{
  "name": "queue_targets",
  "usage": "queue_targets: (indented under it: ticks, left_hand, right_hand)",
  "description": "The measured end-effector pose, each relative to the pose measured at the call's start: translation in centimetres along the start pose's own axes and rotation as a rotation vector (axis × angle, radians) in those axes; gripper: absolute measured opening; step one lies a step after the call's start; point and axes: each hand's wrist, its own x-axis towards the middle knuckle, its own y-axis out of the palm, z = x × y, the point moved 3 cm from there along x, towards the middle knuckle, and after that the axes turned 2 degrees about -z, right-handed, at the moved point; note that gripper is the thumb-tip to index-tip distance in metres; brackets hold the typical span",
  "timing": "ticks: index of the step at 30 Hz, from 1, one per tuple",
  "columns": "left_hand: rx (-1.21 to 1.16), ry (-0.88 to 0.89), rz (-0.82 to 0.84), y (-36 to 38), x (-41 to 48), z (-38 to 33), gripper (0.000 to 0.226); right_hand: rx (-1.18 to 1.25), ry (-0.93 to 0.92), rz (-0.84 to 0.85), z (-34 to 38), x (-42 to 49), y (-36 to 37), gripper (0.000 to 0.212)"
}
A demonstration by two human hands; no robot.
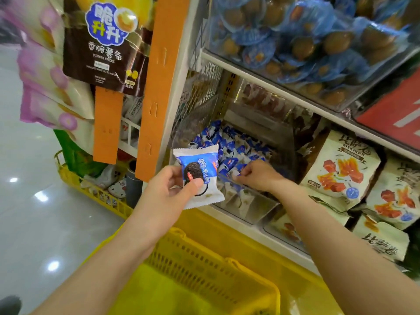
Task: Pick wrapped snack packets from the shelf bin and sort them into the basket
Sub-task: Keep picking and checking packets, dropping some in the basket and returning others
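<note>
The left hand [172, 189] is pinching a blue and white packet [197, 178] between thumb and fingers, holding it upright just in front of the clear bin [268, 202]. The right hand [256, 176] is reaching into the bin, its fingers curling onto the packets [229, 144] piled there. Gripped low at one side, the slick wrapper could slip and miss the yellow basket [216, 269] below. Both forearms are stretching forward, the left thumb lying on the packet's face and the right knuckles facing up.

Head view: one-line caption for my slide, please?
Left hand holds a snack packet; right hand reaches into the bin above the basket.
</note>
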Motion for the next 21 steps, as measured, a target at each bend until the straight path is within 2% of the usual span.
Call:
queue_targets:
  ticks: [3,6,9,10,11,12,14,16,19,21]
  left_hand:
    - [-0.019,-0.012,-0.008,-0.1,-0.2,0.0,0.014]
    - [-0.036,-0.039,-0.012,0.1,-0.5,-0.1,0.018]
    - [-0.159,-0.107,-0.014,0.3,-0.7,-0.1,0.022]
    - [-0.182,-0.133,-0.024,0.4,-0.7,0.0,0.025]
    - [-0.203,-0.158,-0.042,0.5,-0.7,0.1,0.026]
    - [-0.234,-0.179,-0.068,0.5,-0.7,0.3,0.025]
    - [-0.313,-0.209,-0.127,0.5,-0.8,0.5,0.025]
    - [-0.384,-0.236,-0.138,0.7,-1.1,0.4,0.024]
    - [-0.442,-0.294,-0.094,1.6,-2.0,0.1,0.010]
    - [-0.432,-0.343,-0.037,2.2,-2.7,0.2,0.019]
  right_hand:
    - [-0.044,0.001,-0.109,0.1,-0.3,-0.2,0.027]
    - [-0.034,0.005,-0.309,0.5,-1.8,-1.8,0.020]
    - [0.088,-0.141,-0.615,1.7,-5.5,-4.6,0.008]
    - [0.175,-0.195,-0.654,2.2,-6.8,-5.2,0.008]
    - [0.319,-0.225,-0.630,2.4,-8.1,-5.5,0.008]
    - [0.499,-0.229,-0.534,2.7,-9.3,-5.5,0.009]
    - [0.813,-0.199,-0.215,3.4,-11.6,-4.3,0.012]
    - [0.934,-0.179,0.002,4.2,-13.5,-2.7,0.015]
    - [1.005,-0.154,0.024,5.0,-14.7,-0.1,0.018]
    - [0.974,-0.110,-0.022,5.2,-14.9,1.2,0.014]
